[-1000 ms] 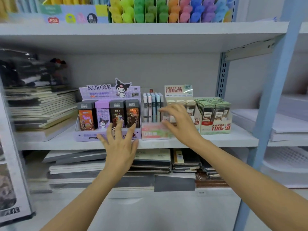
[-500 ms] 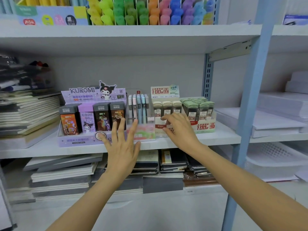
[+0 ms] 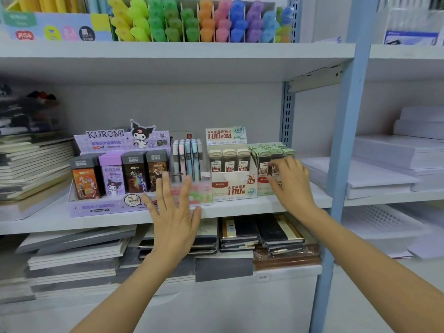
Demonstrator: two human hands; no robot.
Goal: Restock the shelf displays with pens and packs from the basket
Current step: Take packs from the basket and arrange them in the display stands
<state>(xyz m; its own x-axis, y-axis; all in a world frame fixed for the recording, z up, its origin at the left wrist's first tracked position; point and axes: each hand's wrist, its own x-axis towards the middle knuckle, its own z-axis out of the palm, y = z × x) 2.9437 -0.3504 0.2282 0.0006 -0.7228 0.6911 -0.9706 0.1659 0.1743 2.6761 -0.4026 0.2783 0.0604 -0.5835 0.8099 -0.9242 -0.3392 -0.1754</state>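
1. Head view: the middle shelf (image 3: 240, 207) carries four displays in a row, near its front edge. The basket is out of sight, so no fresh stock is at hand. The step looks like straightening the row before more goes in.
2. The purple Kuromi display (image 3: 108, 207) sits furthest left, with its front lip right at the shelf edge. It is best treated as the fixed reference, with the others lined up to its front face.
3. The cream lead-refill box (image 3: 230, 188) stands between the pen stand and the green-capped packs and touches both. A push on either neighbour will probably carry it along, so pushes should be slow and square to the back wall.
4. The pen stand (image 3: 189, 164) holds pastel pens upright behind a clear front. It looks light and top-heavy, so pressure belongs low on its base rather than on the pens.
5. The green-capped packs (image 3: 264, 162) stand in tight rows at the right end of the row. A sideways nudge could topple the front row, so they should be pressed straight back.
6. The left hand (image 3: 174, 212) has its fingers spread and straight and holds nothing. It hovers in front of the pen stand's base and the Kuromi display's right corner. Laid flat there, it can brace the row.
7. The right hand (image 3: 292, 186) has loosely bent fingers whose tips rest on the front packs. No grip shows. Light, even fingertip pressure should seat them.
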